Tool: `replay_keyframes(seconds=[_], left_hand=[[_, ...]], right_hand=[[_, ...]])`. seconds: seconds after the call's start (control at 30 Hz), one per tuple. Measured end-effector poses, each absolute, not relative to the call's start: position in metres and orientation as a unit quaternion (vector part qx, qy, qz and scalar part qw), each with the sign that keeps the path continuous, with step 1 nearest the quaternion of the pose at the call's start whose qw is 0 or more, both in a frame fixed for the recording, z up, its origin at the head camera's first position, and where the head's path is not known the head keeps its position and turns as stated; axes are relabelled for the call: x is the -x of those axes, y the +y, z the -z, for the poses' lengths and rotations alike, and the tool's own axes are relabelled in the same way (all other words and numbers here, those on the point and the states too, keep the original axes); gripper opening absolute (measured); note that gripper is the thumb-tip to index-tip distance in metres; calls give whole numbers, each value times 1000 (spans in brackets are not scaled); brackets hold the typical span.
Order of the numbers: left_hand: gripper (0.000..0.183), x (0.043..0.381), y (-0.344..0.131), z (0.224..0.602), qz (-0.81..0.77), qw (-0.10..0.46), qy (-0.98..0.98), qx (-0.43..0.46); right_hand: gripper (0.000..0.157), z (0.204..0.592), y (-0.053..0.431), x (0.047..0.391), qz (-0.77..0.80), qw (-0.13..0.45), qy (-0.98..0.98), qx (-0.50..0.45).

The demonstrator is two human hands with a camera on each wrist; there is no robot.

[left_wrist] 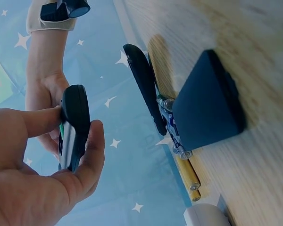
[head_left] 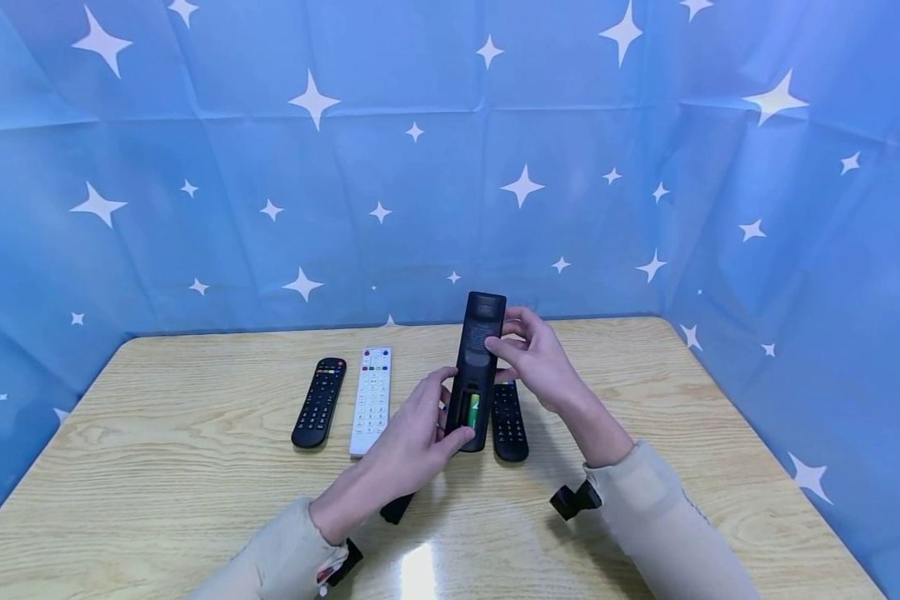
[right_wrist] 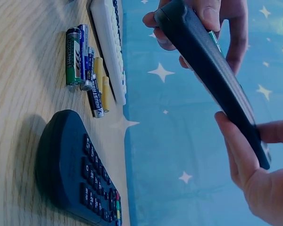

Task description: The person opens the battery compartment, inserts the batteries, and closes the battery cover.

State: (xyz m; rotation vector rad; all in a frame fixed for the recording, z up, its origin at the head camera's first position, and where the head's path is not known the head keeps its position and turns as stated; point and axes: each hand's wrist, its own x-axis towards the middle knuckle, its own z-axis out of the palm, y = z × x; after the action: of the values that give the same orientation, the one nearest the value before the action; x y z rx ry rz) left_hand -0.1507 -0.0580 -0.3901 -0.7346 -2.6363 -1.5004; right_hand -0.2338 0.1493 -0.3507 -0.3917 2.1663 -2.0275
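Observation:
Both hands hold a black remote control point(head_left: 477, 367) up over the table, its back turned toward the head camera. The battery compartment at its lower end is uncovered, with a green battery point(head_left: 473, 410) lying in it and a dark slot beside that. My left hand point(head_left: 418, 427) grips this lower end, thumb across the edge by the battery. Farther up, my right hand point(head_left: 534, 360) pinches the remote from the right side, thumb on its back. Several loose batteries point(right_wrist: 73, 56), green, blue and yellow, lie on the table in the right wrist view.
On the wooden table point(head_left: 195, 492) a black remote point(head_left: 318, 404) and a white remote point(head_left: 371, 400) lie left of the hands. Another black remote point(head_left: 510, 425) is below the right hand. A dark object's end point(head_left: 397, 507) shows under the left wrist. A blue starred cloth point(head_left: 390, 167) stands behind.

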Motion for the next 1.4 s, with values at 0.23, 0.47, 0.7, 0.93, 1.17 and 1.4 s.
replay_keyframes(seconds=[0.23,0.47,0.7,0.93,1.17,1.4], left_hand=[[69,154,-57,391,485,10,-844,227],[69,156,-58,391,487,12,-843,229],[67,159,-58,391,471,16,-848,244],[52,160,-61,395,430,44,-862,264],[28,160,-63,398,365,17,-894,259],[21,159,-64,399,287,-46,-914,282]], right_hand=[[51,351,149,234,674,76,722,135],[51,349,150,234,675,71,722,138],[50,350,153,235,671,68,727,129],[51,353,159,237,664,68,734,127],[51,354,167,239,662,62,738,116],[51,357,174,240,658,61,742,110]])
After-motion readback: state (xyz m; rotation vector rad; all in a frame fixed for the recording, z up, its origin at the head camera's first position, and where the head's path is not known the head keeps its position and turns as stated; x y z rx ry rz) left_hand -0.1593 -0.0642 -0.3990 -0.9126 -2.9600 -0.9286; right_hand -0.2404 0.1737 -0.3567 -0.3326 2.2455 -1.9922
